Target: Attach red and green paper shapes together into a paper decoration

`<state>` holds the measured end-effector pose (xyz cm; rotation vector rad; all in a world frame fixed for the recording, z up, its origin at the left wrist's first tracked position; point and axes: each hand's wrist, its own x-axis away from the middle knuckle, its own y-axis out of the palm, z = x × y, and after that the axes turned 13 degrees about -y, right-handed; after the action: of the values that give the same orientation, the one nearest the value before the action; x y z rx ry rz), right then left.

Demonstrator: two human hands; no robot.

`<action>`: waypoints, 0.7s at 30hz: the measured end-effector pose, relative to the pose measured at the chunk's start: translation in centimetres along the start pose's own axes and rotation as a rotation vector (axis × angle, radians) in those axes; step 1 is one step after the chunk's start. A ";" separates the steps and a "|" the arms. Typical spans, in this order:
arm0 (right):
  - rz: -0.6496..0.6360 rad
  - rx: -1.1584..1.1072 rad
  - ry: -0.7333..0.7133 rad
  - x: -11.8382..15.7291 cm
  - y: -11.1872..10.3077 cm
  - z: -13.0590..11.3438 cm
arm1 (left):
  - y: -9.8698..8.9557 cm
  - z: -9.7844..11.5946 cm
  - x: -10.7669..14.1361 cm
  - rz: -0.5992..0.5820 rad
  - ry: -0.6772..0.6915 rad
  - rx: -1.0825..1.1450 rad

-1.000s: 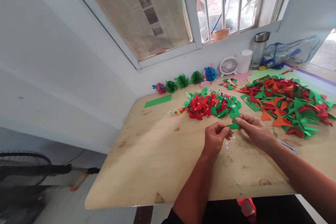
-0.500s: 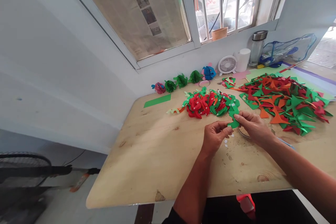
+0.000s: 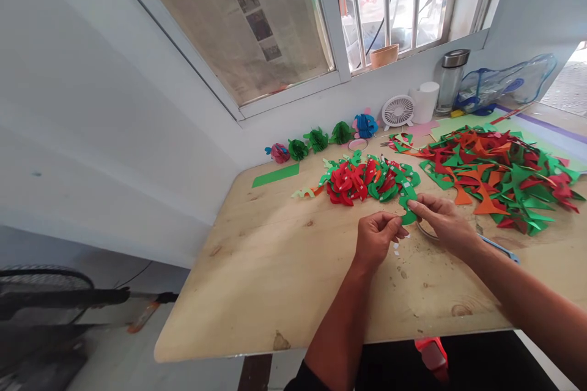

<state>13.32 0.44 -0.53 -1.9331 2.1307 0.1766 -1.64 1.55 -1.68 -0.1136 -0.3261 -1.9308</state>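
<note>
Head view: left hand (image 3: 376,237), right hand (image 3: 443,220) pinch 1 green paper strip (image 3: 405,197); 3 green pompoms (image 3: 317,140), 1 fan (image 3: 398,112).

The held paper (image 3: 405,202) was green, the small fan (image 3: 398,112) white, and the scrap pile (image 3: 499,172) mixed red, orange and green.

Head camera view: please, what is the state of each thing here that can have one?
Left hand, pinching the green paper piece.
Right hand, gripping it too.
Green paper piece, held by both hands.
Cutout pile, heaped.
Offcut pile, loosely heaped.
Green strip, lying flat.
Paper ornaments, in a row.
Glass bottle, upright, lid on.
Small fan, upright; running or not, unclear.
Clear bag, slumped; opening unclear.
</note>
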 end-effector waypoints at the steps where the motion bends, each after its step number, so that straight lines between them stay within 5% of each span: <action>1: 0.005 -0.005 -0.002 0.0 0.0 0.0 | 0.0 0.0 0.0 0.000 0.004 -0.011; 21: 0.130 -0.056 -0.004 -0.3 -0.6 0.4 | 0.1 -0.6 0.3 -0.031 -0.027 -0.139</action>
<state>13.94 0.77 -0.74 -1.8221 2.2729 0.2673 -1.66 1.10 -2.17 -0.2272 -0.2118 -1.9836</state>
